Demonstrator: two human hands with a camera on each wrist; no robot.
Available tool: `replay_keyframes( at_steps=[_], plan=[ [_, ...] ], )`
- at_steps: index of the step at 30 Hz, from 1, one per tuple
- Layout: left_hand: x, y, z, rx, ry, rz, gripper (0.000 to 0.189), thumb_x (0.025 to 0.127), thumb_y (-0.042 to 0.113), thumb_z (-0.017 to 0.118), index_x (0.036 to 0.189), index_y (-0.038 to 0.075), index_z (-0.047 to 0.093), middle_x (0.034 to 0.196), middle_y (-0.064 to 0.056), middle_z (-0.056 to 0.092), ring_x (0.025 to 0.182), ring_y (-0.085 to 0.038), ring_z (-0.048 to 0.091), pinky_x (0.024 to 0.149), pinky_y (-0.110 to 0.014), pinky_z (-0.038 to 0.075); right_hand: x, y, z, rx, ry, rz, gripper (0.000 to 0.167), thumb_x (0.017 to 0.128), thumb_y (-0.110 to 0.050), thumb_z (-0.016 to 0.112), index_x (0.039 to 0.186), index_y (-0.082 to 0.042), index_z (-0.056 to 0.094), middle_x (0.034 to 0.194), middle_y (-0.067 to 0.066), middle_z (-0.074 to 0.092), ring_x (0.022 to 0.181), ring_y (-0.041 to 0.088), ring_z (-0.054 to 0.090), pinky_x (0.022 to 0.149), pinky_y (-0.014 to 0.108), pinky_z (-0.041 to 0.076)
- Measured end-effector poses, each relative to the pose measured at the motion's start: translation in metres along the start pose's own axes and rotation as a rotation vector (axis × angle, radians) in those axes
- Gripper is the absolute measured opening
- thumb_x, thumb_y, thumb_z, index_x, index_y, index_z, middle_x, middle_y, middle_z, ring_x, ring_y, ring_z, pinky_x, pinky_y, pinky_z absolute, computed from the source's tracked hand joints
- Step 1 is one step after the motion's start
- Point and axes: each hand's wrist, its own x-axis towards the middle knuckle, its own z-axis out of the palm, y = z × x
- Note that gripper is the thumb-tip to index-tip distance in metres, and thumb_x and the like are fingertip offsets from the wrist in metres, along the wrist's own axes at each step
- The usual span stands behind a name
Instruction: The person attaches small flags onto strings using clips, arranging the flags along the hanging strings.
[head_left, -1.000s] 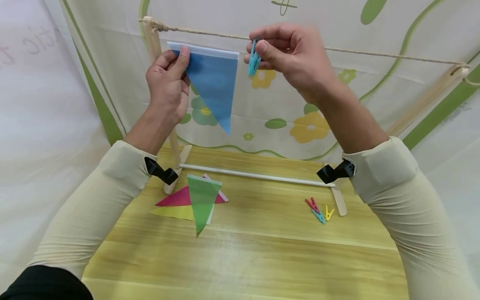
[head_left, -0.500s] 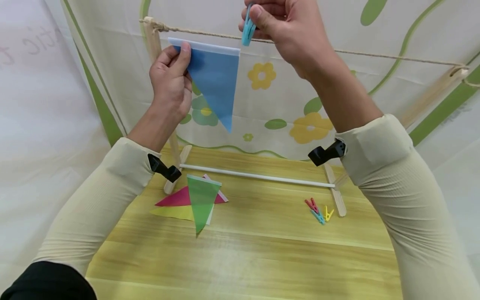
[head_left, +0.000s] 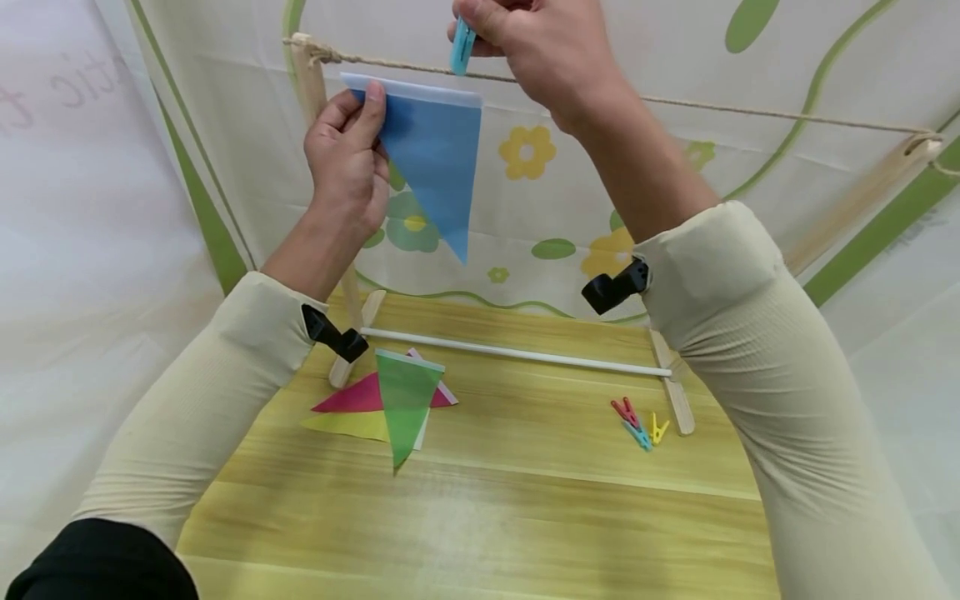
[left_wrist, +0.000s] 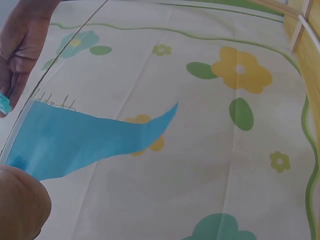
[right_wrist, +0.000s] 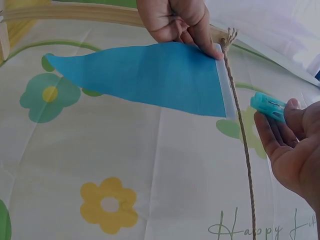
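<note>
My left hand (head_left: 348, 158) pinches a blue triangular pennant (head_left: 435, 154) near the left end of its white top strip, thumb in front. The pennant hangs point down, its strip just below a twine line (head_left: 390, 63) in the head view. Above the line, my right hand (head_left: 543, 54) pinches a light blue clothespin (head_left: 462, 46) between thumb and fingers. In the right wrist view the clothespin (right_wrist: 268, 106) is apart from both the twine (right_wrist: 242, 130) and the pennant (right_wrist: 150, 75). The left wrist view shows the pennant (left_wrist: 85, 140) beside the line.
Wooden posts (head_left: 309, 79) hold the twine at both ends, joined below by a white rod (head_left: 517, 353). Green, pink and yellow pennants (head_left: 408, 400) overlap on the wooden table (head_left: 480, 525). Red, blue and yellow clothespins (head_left: 637, 432) lie at the right foot. A flower-printed cloth hangs behind.
My right hand has risen above the twine and moved left with the clothespin, now over the pennant's right part. My left hand has raised the pennant slightly, closer to the line.
</note>
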Motion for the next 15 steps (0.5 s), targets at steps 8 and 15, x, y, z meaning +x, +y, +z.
replay_keyframes(
  at_steps=[8,15],
  plan=[
    [0.002,-0.001,0.0,0.001,0.007,0.0,0.009,0.105,-0.006,0.072,0.097,-0.004,0.076,0.093,-0.013,0.076,0.093,-0.021,0.074,0.099,-0.031,0.067,0.015,-0.002,0.019,-0.052,0.05,0.026,0.034,0.114,-0.019,0.068,0.145,-0.005,0.072,0.111,-0.002,0.074,0.122,0.018,0.077,0.114,0.016,0.057],
    [0.002,-0.002,0.002,-0.005,0.005,0.0,0.009,0.105,-0.007,0.071,0.097,-0.005,0.076,0.093,-0.014,0.077,0.092,-0.021,0.077,0.099,-0.032,0.067,0.024,-0.001,0.029,-0.049,0.075,0.087,0.032,0.114,-0.021,0.069,0.142,-0.006,0.074,0.123,0.003,0.078,0.122,0.016,0.078,0.114,0.012,0.056]
  ],
)
